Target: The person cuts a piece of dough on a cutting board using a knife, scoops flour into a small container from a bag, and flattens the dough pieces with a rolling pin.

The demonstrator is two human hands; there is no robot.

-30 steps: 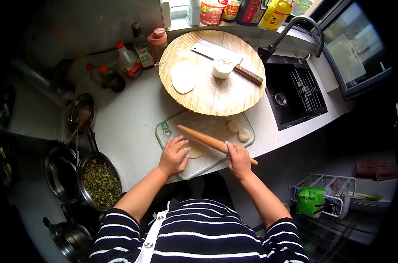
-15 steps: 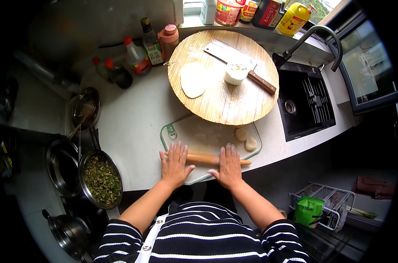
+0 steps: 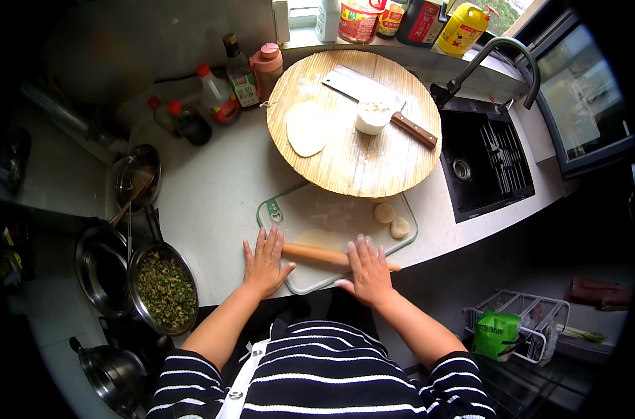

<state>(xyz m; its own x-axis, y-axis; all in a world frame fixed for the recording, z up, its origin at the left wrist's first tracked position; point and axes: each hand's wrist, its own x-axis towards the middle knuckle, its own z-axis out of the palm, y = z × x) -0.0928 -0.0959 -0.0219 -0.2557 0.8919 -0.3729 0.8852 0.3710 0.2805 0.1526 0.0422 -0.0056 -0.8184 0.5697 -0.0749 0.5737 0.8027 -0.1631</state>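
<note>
A wooden rolling pin (image 3: 316, 254) lies across the green-edged cutting board (image 3: 287, 216), its right end slanting toward me. My left hand (image 3: 266, 264) rests on its left end with fingers stretched out. Flat over the right part is my right hand (image 3: 368, 271), fingers extended and thumb spread, slightly blurred. A thin pale sheet of dough (image 3: 319, 237) shows just beyond the pin; the rest of it is hidden. Two small dough rounds (image 3: 384, 213) sit at the board's right side, one of them a bit misshapen.
Behind, a round slatted board (image 3: 359, 167) carries a flat dough sheet (image 3: 306, 130), a cleaver (image 3: 363, 85) and a white cup (image 3: 373, 118). A pan of chopped green filling (image 3: 165, 288) stands left, bottles (image 3: 218, 96) behind it. The black sink (image 3: 482, 160) is right.
The pin has tilted, its right end now nearer me, and more of the dough sheet shows beyond it. My left hand has shifted slightly left; my right hand has moved a little nearer me.
</note>
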